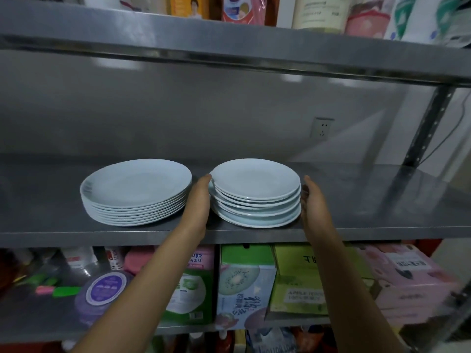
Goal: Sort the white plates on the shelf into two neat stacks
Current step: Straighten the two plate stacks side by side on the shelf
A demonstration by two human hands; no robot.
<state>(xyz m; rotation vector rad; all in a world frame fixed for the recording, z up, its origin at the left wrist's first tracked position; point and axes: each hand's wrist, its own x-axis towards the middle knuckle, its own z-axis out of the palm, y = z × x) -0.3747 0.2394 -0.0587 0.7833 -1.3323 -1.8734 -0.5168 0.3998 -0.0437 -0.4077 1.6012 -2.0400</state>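
Spanning the whole view, a steel shelf [356,225] carries two stacks of white plates side by side near its front edge. Behind it rises a grey wall with a white wall socket [322,128], and a perforated metal upright [430,123] stands at the right rear corner.

On the left sits the stack of larger plates [136,192], its rims lined up fairly evenly. Just to its right, with a narrow gap between the two, sits the stack of smaller plates [256,192]; this one is taller and less tidy, its rims stepping in and out of line and the lowest plates jutting forward.

Both forearms reach up from below and flank the smaller stack. The left hand [200,200] fills the gap between the stacks, fingers straight and together, fingertips at the top plate's left rim (whether the palm presses the rims lower down I cannot tell). The right hand [312,200] stands on edge against the stack's right side, fingers straight and close together, touching or almost touching the rims.

Below the shelf, a lower level holds a green kiwi-print box [244,284], a yellow-green carton [313,276], a pink carton [410,278] and a round purple-lidded tub [107,289]. Above, packets and bottles line the top shelf, too blurred to name.
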